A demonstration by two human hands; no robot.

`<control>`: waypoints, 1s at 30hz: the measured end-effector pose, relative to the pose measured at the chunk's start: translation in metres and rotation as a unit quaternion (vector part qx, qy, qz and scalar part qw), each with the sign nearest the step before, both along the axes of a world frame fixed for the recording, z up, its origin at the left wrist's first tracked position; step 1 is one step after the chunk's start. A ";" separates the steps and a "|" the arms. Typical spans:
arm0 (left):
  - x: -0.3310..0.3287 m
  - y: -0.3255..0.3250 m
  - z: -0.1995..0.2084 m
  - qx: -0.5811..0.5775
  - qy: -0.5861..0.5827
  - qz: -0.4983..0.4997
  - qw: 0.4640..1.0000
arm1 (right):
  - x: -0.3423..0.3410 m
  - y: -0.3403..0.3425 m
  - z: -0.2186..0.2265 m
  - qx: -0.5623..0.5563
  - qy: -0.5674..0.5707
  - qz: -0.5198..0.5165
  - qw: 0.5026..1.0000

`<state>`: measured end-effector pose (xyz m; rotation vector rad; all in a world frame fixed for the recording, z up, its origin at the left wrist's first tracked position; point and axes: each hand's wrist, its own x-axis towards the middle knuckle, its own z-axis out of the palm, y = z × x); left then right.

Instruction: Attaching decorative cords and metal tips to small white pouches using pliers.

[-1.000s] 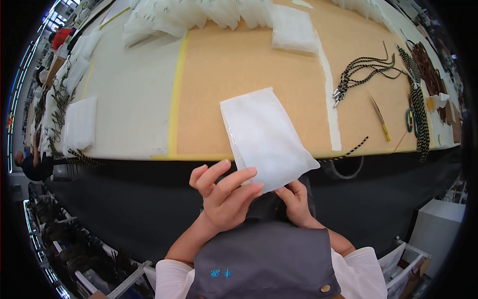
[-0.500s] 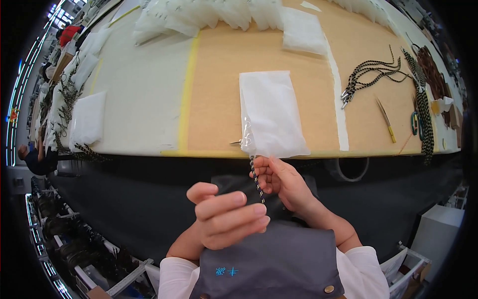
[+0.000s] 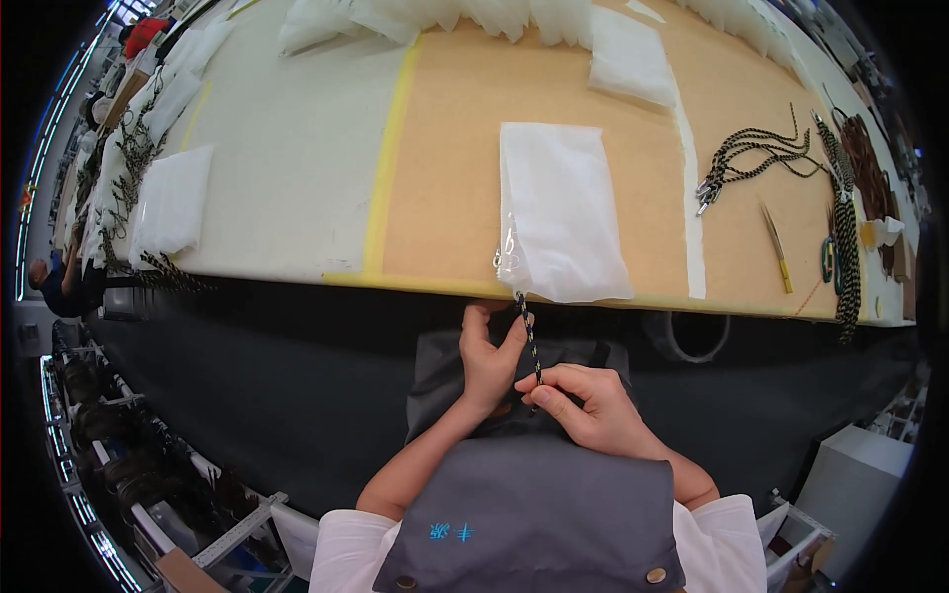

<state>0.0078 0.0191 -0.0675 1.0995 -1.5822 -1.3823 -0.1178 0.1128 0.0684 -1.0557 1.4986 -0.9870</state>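
Patterned cord [image 3: 533, 341]: dark with pale flecks; running down from the lower left part of the white bag [image 3: 565, 208], past the table's front edge, to the hands; inside the bag or under it, cannot tell.
Right hand [image 3: 583, 407]: narrow, pinching the patterned cord near its lower end between thumb and fingers.
Left hand [image 3: 487, 364]: just below the table edge, thumb against the upper stretch of the patterned cord; firm grip or mere touch, cannot tell.
White bag: lying flat on the tan part of the table [image 3: 455, 188], lower edge at the yellow-taped front border.
Metal piece [image 3: 497, 259]: small, showing at the left edge of the white bag.
Loose cords [image 3: 756, 150]: looped right of the white strip [image 3: 694, 227], metal tips toward the strip.
Tweezers [image 3: 776, 247]: below the loose cords, yellow at 1 end.
Scissors [image 3: 828, 259]: teal-handled, beside the long cord bundle [image 3: 846, 247].
Brown cords [image 3: 872, 178]: heaped near the right rim.
White packets: 1 [image 3: 631, 57] beyond the white bag, 1 [image 3: 173, 203] at far left.
Apron [image 3: 534, 514]: grey, over white sleeves.
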 end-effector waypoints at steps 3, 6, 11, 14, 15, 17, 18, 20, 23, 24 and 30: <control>-0.007 0.001 -0.005 0.175 0.175 -0.019 0.969 | 0.002 0.001 -0.007 0.003 0.022 -0.007 1.000; 0.025 0.009 0.001 0.239 0.165 -0.212 0.933 | 0.000 0.003 -0.010 0.043 -0.029 -0.068 0.996; 0.052 0.029 0.037 0.446 0.262 -0.224 0.826 | 0.005 -0.003 -0.019 0.052 -0.042 -0.077 0.995; 0.054 0.031 0.047 0.479 0.265 -0.201 0.812 | 0.004 -0.010 -0.019 -0.024 0.146 -0.046 0.988; 0.056 0.031 0.041 0.458 0.263 -0.221 0.820 | -0.002 -0.014 -0.015 -0.037 0.217 -0.029 0.975; 0.061 0.034 0.037 0.439 0.260 -0.234 0.827 | -0.016 -0.026 -0.002 -0.069 0.284 -0.033 0.956; 0.061 0.033 0.038 0.434 0.251 -0.229 0.834 | -0.019 -0.035 0.009 -0.100 0.308 -0.068 0.943; 0.058 0.030 0.041 0.425 0.240 -0.228 0.842 | -0.027 -0.048 0.016 -0.127 0.333 -0.103 0.928; 0.054 0.024 0.050 0.436 0.237 -0.234 0.836 | -0.041 -0.068 0.011 -0.165 0.461 -0.078 0.868; 0.052 0.023 0.053 0.454 0.247 -0.226 0.826 | -0.044 -0.074 0.005 -0.150 0.470 -0.103 0.864; 0.046 0.014 0.057 0.453 0.274 -0.192 0.826 | -0.040 -0.066 -0.025 -0.130 0.119 -0.187 0.967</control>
